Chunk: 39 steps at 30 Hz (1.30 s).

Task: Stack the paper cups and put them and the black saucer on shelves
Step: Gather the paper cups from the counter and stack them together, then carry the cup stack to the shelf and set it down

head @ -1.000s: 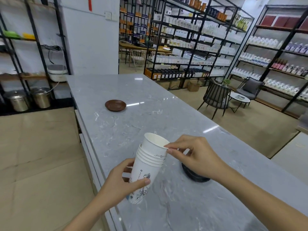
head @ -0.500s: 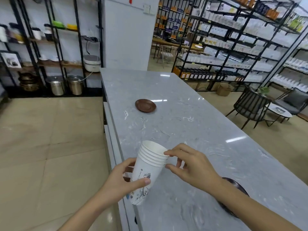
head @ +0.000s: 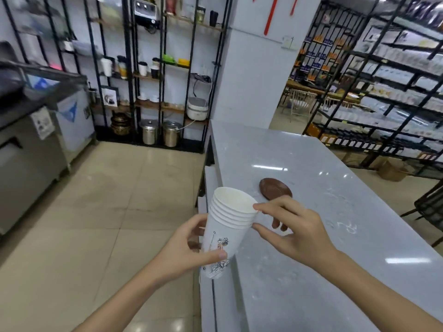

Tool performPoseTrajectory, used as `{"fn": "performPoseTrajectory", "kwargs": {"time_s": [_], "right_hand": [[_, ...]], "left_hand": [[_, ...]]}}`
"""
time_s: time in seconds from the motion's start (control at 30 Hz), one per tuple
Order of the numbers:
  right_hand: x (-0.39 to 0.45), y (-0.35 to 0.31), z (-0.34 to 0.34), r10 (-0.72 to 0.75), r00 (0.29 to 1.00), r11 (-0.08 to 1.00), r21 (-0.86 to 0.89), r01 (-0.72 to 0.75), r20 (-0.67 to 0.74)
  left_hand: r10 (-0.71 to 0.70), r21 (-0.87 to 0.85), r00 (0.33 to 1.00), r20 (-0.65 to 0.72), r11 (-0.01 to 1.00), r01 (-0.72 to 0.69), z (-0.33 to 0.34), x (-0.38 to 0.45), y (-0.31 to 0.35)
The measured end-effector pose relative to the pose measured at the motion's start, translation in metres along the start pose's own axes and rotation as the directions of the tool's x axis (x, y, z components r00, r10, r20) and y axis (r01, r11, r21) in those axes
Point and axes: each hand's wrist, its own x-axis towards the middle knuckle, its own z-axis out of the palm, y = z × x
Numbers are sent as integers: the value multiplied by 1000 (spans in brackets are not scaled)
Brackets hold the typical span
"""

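Note:
A stack of several white paper cups (head: 227, 226) with a printed drawing is tilted in my left hand (head: 184, 248), which wraps its lower half. My right hand (head: 294, 233) is beside the stack on the right, fingers apart. Its index fingertip touches the top rim and its thumb rests against the lower rims. A dark brown saucer (head: 275, 189) lies on the grey marble counter (head: 335, 236) just beyond my right hand. The cups hang over the counter's left edge. No black saucer is in view.
Black metal shelves (head: 153, 75) with cups and jars stand against the far wall, with metal pots (head: 159, 135) and a rice cooker (head: 197, 108) low down. A steel cabinet (head: 28, 140) is at the left. Tiled floor lies between. Product racks fill the right.
The view has swung left toward the wall shelves. The top cup has sunk fully into the stack. My right hand's pinch on the rim has loosened. The black saucer has left the view.

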Motion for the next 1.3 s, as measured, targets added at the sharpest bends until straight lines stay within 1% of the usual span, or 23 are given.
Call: {"fn": "performPoseTrajectory", "kwargs": {"time_s": [0.1,0.3,0.53,0.7,0.9,1.13,1.3], "right_hand": [[39,6,13,-32,999,999,14,32,-34],[111,16,36,-135,988,991,-3,135,-73],[209,48,85,-208,971,977,19,212,-119],[279,95,131,-264,955,963,11,268,-133],[374,161,171,-308,950,950,39,311,-58],[473,233,208,-308,950,951,10,309,-40],[533,278,245,-295,954,955,11,296,-47]], "left_hand": [[32,82,998,-56,996,-27,-31,12,1],[97,176,985,-142,982,-71,-88,42,14],[145,224,961,-234,970,-92,-158,108,33],[180,270,949,-257,957,-108,-210,181,36],[193,321,944,-269,942,-101,-269,285,43],[223,355,935,-274,927,-117,-323,398,54],[211,349,935,-286,931,-104,-364,465,55]]}}
